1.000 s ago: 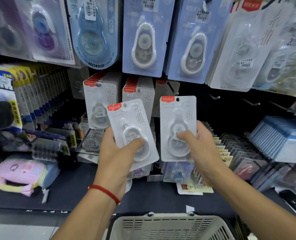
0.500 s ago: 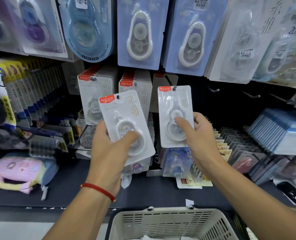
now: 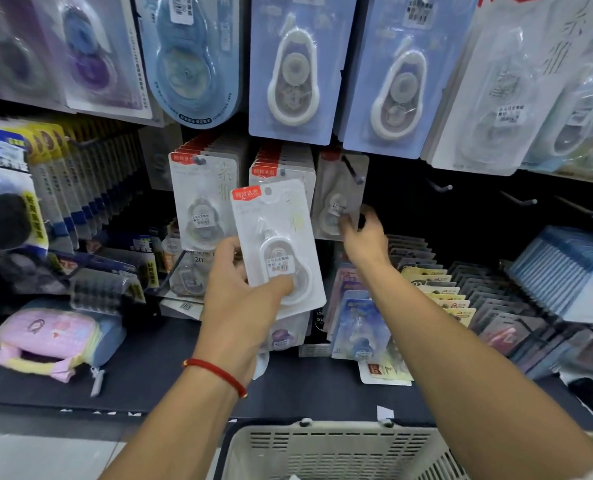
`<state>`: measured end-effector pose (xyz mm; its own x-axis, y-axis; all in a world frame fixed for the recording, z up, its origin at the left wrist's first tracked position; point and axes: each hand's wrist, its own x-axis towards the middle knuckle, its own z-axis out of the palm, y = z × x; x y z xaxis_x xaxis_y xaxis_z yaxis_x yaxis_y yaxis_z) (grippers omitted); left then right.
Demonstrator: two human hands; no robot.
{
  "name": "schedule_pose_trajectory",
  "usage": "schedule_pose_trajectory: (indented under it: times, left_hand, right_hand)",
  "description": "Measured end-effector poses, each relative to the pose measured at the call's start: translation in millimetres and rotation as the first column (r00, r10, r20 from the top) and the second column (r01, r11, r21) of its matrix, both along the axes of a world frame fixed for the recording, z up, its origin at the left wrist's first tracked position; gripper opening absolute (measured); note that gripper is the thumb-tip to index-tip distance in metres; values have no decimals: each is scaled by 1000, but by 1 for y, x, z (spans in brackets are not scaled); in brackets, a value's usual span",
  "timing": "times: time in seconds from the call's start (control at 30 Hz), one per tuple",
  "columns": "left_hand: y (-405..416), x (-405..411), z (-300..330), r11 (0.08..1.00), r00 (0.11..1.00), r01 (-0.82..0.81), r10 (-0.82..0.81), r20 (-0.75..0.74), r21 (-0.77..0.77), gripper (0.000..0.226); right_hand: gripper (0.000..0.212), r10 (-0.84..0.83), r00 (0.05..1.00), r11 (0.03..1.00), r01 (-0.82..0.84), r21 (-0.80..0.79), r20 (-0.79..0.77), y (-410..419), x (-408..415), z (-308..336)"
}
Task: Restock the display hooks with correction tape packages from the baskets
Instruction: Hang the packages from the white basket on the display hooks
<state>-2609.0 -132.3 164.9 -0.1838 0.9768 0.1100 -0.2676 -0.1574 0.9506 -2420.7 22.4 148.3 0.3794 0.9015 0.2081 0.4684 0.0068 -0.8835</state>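
cream plastic basket (image 3: 336, 452) sits nearest, at the bottom edge, its slotted rim just below both forearms; little of what it holds can be seen. above it the left hand (image 3: 243, 299) grips a white correction tape package (image 3: 276, 244), thumb pressed across the clear blister low on the card, fingers behind. that package stands nearly upright, long axis vertical with the top leaning a little left, red label and hang hole uppermost, printed face toward the camera. it waits in front of the hooks, on none of them.

farther in, the right hand (image 3: 361, 233) reaches to the third hook (image 3: 352, 169), fingers curled and pinching the lower right edge of a second package (image 3: 340, 199). this one looks blurred; its long axis runs up and down, red top at the hook. whether the hole is fully threaded onto the hook i cannot tell.

to do this step well, i judge the hand should keep the card square to the hook, slide it straight back along the wire until it hangs free, and only then let go; pulling from the one corner could twist it off the tip. the waiting package should go on the same way, hole first, face out.

behind, two neighbouring hooks carry full rows (image 3: 205, 199) of the same red-topped cards, bare hooks (image 3: 440, 185) stand to the right, and larger blue packs (image 3: 295, 64) hang above.
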Motion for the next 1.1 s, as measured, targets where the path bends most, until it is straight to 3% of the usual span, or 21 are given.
schedule_pose_trajectory:
  times: [0.1,0.17,0.23,0.3,0.37,0.43,0.5,0.63,0.8,0.97,1.1]
  left_hand:
    - [-2,2,2,999,999,39,-39,2,32,66]
    - [-2,2,2,997,998,56,-55,-11,59,70]
    - [-2,2,2,993,996,83,-81,-23,81,73]
    - [-2,4,0,988,991,126,-123,-47,93,75]
    - [-3,8,-1,981,982,173,-165,-91,93,76]
    - [-5,14,-2,971,971,221,-209,-116,97,74]
    - [-7,20,-2,968,966,232,-218,-137,95,69]
    - [-7,30,-5,986,962,163,-150,-227,42,68]
    - [-9,36,-8,981,971,195,-190,-146,18,67]
    - [-7,33,-7,973,972,232,-232,38,-14,59]
    - [-5,31,-5,969,968,248,-248,45,-4,53]
  right_hand:
    - [58,-42,995,979,58,-194,87,2,4,0]
    - [48,-4,995,991,17,-130,101,-17,3,1]
    - [35,176,984,984,-176,0,-16,-49,0,2]
    - [34,404,899,914,-390,110,-170,-85,0,8]
    - [30,567,803,823,-547,153,-182,-116,2,15]
    - [28,614,783,790,-605,102,-106,-137,4,20]
    - [35,574,816,818,-569,87,-65,-146,9,21]
    - [34,477,864,876,-455,158,-158,-147,20,26]
    - [24,427,885,901,-399,173,-187,-139,26,33]
    - [24,422,888,897,-380,224,-181,-139,23,30]
    - [26,423,894,885,-371,281,-149,-140,19,26]
